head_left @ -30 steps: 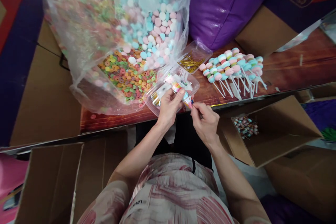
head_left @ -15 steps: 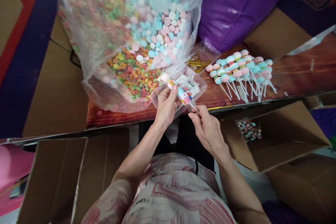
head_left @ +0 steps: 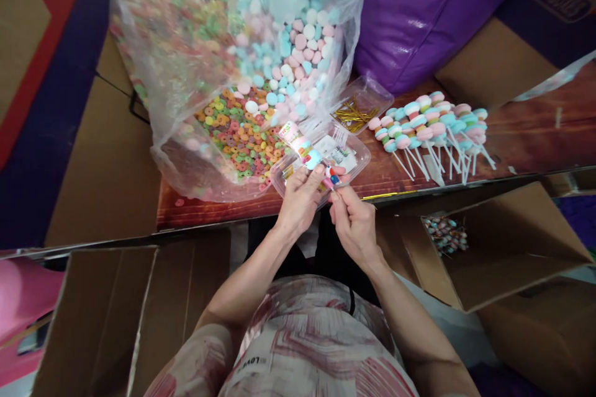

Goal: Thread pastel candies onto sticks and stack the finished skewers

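A printed clear wrapper (head_left: 298,142) with a candy skewer inside is held over a shallow plastic tray (head_left: 362,164). My left hand (head_left: 300,198) is closed round its middle, thumb on top. My right hand (head_left: 354,217) pinches the lower end of the wrapper, by the stick. Gold twist ties (head_left: 351,116) lie in a small clear box behind the tray. To the right on the table, a pile of marshmallow skewers (head_left: 428,121) with white sticks rests without wrappers.
A big clear bag (head_left: 162,74) of ring candies and marshmallows stands at the back left. Behind the skewers is a purple bag (head_left: 419,12). An open carton (head_left: 507,248) at the lower right holds wrapped skewers (head_left: 444,234); another carton (head_left: 102,316) stands lower left.
My right hand has moved up and left, from the stick's lower part to the wrapper's end. My left hand has shifted down the wrapper, showing more of its printed top.
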The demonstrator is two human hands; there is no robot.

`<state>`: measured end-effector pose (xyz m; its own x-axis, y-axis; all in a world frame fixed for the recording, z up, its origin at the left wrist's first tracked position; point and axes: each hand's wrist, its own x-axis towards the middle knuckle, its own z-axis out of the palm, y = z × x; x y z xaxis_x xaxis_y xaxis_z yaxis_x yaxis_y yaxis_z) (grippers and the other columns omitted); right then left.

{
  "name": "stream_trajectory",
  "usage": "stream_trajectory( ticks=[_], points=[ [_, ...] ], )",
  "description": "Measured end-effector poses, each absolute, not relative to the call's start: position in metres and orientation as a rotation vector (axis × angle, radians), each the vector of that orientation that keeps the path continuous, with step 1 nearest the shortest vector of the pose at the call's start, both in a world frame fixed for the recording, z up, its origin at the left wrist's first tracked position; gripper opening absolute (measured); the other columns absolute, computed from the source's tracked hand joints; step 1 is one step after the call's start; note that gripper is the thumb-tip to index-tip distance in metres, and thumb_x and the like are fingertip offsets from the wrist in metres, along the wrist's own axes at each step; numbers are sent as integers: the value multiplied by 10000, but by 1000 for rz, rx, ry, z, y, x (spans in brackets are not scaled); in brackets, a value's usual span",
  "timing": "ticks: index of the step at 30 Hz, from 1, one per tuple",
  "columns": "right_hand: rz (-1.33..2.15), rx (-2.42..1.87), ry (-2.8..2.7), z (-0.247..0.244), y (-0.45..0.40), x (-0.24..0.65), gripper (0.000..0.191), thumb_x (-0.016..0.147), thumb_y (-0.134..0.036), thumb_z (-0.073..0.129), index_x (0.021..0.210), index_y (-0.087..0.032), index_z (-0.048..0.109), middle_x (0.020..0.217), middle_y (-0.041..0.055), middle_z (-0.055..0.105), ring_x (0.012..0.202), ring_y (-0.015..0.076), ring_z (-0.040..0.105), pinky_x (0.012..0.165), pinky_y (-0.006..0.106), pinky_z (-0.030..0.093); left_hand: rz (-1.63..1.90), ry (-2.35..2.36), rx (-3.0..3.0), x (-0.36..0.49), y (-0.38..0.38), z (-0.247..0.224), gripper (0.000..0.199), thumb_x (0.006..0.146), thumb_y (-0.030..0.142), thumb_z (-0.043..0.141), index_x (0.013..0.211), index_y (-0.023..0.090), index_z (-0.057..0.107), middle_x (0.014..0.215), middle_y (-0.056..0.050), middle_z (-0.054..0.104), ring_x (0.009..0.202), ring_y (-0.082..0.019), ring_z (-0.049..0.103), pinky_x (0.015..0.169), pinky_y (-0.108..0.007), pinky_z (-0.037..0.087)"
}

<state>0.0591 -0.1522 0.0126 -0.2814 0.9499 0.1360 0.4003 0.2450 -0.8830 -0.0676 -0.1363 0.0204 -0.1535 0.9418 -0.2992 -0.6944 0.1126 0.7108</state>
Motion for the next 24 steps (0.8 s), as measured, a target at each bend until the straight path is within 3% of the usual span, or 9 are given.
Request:
stream_trajectory(
  ticks=[6, 10, 13, 15, 18, 21, 24],
  points=[
    [1030, -1220, -1769, 27, -134, 48, 200, 1010, -433, 547, 932, -252, 582, 787, 6, 698, 663, 160, 634, 641, 272, 474, 1591, 934, 408, -69, -138, 25, 258, 773, 403, 888, 857, 201, 750, 886, -67, 794, 918, -246, 771, 732, -315, 615],
    [1373, -1119, -1574, 29, -118, 33, 392, 1011, -544, 507, 778, -234, 566, 572, -30, 570, 507, 138, 521, 513, 266, 410, 1590, 911, 493, -78, -141, 33, 291, 773, 429, 878, 929, 219, 752, 986, -74, 795, 744, -187, 704, 627, -303, 576],
    [1613, -989, -1765, 35, -100, 32, 469, 1003, -570, 493, 711, -215, 586, 551, -24, 561, 502, 137, 524, 521, 271, 422, 1583, 824, 503, -92, -142, 38, 308, 733, 415, 907, 883, 227, 714, 819, -38, 721, 676, -168, 634, 622, -313, 562],
    [1422, -971, -2093, 41, -77, 38, 429, 979, -473, 556, 644, -205, 578, 609, -6, 590, 600, 152, 568, 620, 292, 451, 1653, 801, 475, -101, -141, 38, 289, 737, 372, 908, 802, 219, 671, 665, 8, 571, 645, -143, 570, 654, -302, 554],
    [733, -1227, -2250, 42, -24, 46, 281, 941, -254, 549, 676, -201, 625, 747, 43, 649, 772, 204, 606, 762, 348, 446, 1698, 819, 388, -106, -138, 33, 276, 785, 299, 867, 731, 197, 616, 610, 51, 386, 564, -87, 411, 589, -236, 475],
    [338, -1555, -2233, 29, 34, 47, 179, 901, -189, 562, 866, -195, 738, 969, 119, 716, 911, 278, 628, 817, 403, 448, 1614, 867, 352, -103, -135, 26, 240, 791, 266, 844, 743, 176, 626, 618, 55, 366, 537, -64, 312, 495, -186, 327],
    [284, -1665, -2413, 12, 73, 42, 220, 879, -136, 552, 896, -183, 767, 959, 152, 732, 968, 320, 627, 842, 433, 456, 1534, 889, 351, -99, -136, 21, 247, 762, 267, 856, 751, 162, 632, 646, 36, 423, 565, -66, 338, 499, -183, 307]
  ],
)
